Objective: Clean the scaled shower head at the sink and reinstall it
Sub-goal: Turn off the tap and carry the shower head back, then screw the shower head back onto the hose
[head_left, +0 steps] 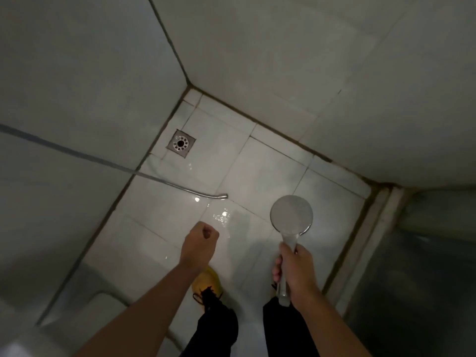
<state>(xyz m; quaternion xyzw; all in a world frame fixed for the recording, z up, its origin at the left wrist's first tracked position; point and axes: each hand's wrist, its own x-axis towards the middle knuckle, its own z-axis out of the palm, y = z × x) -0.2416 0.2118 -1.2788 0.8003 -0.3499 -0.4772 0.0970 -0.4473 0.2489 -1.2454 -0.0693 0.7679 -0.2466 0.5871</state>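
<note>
My right hand (296,274) grips the handle of a round chrome shower head (291,215), held face up over the wet floor. The head is detached from its hose. The metal shower hose (164,182) hangs in from the left, its open end hovering just above the floor tiles, left of the shower head. My left hand (199,244) is curled into a fist with nothing in it, below the hose end and apart from it.
White floor tiles (270,176) carry small puddles. A square metal floor drain (181,143) sits near the corner. Tiled walls close in on the left and back. A raised threshold (360,240) runs along the right. My yellow shoe (207,282) is below my left arm.
</note>
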